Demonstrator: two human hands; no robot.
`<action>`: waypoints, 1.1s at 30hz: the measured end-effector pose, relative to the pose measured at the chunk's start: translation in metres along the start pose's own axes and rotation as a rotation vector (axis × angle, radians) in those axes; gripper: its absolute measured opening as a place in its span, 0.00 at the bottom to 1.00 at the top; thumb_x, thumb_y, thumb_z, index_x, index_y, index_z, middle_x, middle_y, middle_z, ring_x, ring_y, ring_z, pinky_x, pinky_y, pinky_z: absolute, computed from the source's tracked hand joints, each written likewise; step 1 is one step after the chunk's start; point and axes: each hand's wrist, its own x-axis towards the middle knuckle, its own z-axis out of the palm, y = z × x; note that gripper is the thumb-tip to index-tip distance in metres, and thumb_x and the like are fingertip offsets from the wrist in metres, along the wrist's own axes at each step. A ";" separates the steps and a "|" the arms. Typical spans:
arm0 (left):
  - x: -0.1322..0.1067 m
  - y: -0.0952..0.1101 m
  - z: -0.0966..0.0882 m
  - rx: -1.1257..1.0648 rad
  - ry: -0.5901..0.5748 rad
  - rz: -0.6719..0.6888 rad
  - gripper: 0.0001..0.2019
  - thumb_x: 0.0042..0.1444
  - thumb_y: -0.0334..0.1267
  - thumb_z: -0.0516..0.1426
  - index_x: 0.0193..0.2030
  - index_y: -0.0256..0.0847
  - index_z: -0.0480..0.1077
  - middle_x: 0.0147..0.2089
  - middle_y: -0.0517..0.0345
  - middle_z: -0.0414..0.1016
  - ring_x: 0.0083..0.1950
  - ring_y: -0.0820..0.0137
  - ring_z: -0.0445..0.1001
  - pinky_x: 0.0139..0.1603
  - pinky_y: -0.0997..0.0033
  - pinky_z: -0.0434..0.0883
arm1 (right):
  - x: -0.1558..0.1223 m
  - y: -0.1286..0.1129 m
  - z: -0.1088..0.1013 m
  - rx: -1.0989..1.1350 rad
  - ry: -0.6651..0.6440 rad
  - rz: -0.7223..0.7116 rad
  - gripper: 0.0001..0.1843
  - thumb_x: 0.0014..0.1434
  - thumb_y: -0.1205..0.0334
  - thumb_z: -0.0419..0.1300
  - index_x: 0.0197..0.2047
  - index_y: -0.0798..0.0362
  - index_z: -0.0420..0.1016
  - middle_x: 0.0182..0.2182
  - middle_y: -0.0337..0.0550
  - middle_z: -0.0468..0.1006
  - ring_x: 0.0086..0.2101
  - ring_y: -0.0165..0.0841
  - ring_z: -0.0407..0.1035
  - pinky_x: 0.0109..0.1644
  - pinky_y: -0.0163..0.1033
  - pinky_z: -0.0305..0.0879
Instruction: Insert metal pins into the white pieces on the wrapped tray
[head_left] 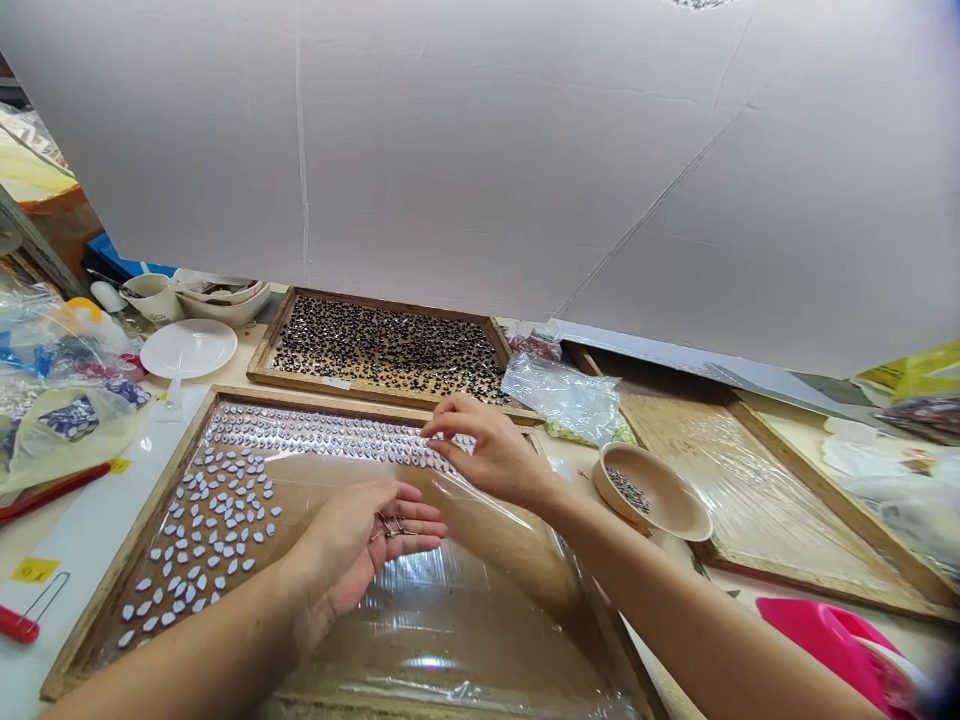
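Note:
My left hand (386, 535) is palm up with its fingers stretched out, cradling several small metal pins (391, 527). My right hand (487, 447) is closed in a pinch over the back rows of pieces; whatever its fingertips hold is too small to make out. Below both hands lies a wooden-framed tray (150, 512) covered in clear film. Small white petal-shaped pieces (300, 430) with dark dots at their centres line its back edge in tight rows. Plain white petal-shaped pieces (217, 500) lie spread over its left side.
Behind stands a second framed tray (386, 345) of small dark shiny pieces. To the right are a tan bowl (667, 485) of small metal bits, a film-covered board (750, 480) and a pink container (825, 640). A white plate (189, 348) and plastic bags (71, 430) occupy the left.

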 end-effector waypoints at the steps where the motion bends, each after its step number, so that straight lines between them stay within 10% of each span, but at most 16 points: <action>1: 0.000 0.000 0.000 -0.015 -0.006 -0.007 0.10 0.59 0.32 0.47 0.33 0.30 0.67 0.32 0.44 0.75 0.34 0.66 0.76 0.45 0.62 0.70 | -0.004 -0.010 0.000 0.063 -0.030 -0.015 0.06 0.54 0.71 0.56 0.31 0.54 0.73 0.30 0.42 0.68 0.32 0.30 0.64 0.37 0.36 0.62; 17: 0.002 0.001 -0.002 -0.119 -0.011 0.030 0.12 0.60 0.33 0.46 0.32 0.33 0.69 0.30 0.53 0.72 0.30 0.74 0.71 0.33 0.72 0.71 | -0.020 -0.044 0.015 0.240 -0.195 0.065 0.09 0.49 0.77 0.54 0.28 0.55 0.69 0.30 0.40 0.67 0.31 0.29 0.62 0.34 0.34 0.62; 25: 0.000 0.002 0.000 0.002 -0.091 0.039 0.12 0.44 0.17 0.51 0.35 0.28 0.70 0.39 0.44 0.75 0.40 0.66 0.75 0.51 0.63 0.69 | -0.016 -0.024 0.006 0.295 -0.127 0.087 0.07 0.50 0.75 0.52 0.28 0.55 0.67 0.28 0.41 0.68 0.30 0.29 0.62 0.33 0.35 0.62; 33: -0.002 -0.002 0.000 0.086 -0.038 0.005 0.09 0.48 0.19 0.52 0.36 0.31 0.65 0.40 0.39 0.75 0.41 0.64 0.77 0.48 0.66 0.71 | -0.008 0.024 0.016 -0.199 -0.012 0.050 0.07 0.52 0.73 0.52 0.30 0.57 0.70 0.31 0.46 0.69 0.33 0.34 0.63 0.37 0.39 0.61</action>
